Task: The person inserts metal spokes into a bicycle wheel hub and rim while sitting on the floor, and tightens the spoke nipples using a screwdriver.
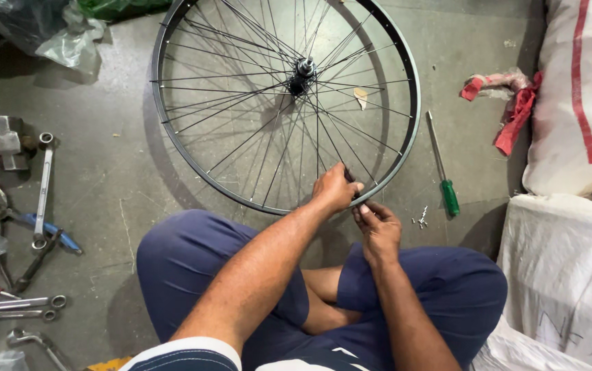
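Observation:
A black bicycle wheel rim with thin spokes and a central hub lies on the concrete floor in front of my crossed legs. My left hand grips a spoke just inside the near edge of the rim, fingers closed around it. My right hand is right beside it at the rim's near edge, fingers pinched on something small that I cannot make out. A few small metal nipples lie on the floor just right of my right hand.
A green-handled screwdriver lies right of the wheel, with a red rag beyond it. White sacks stand along the right side. Spanners, blue-handled pliers and a hammer are spread on the left. Plastic bags sit far left.

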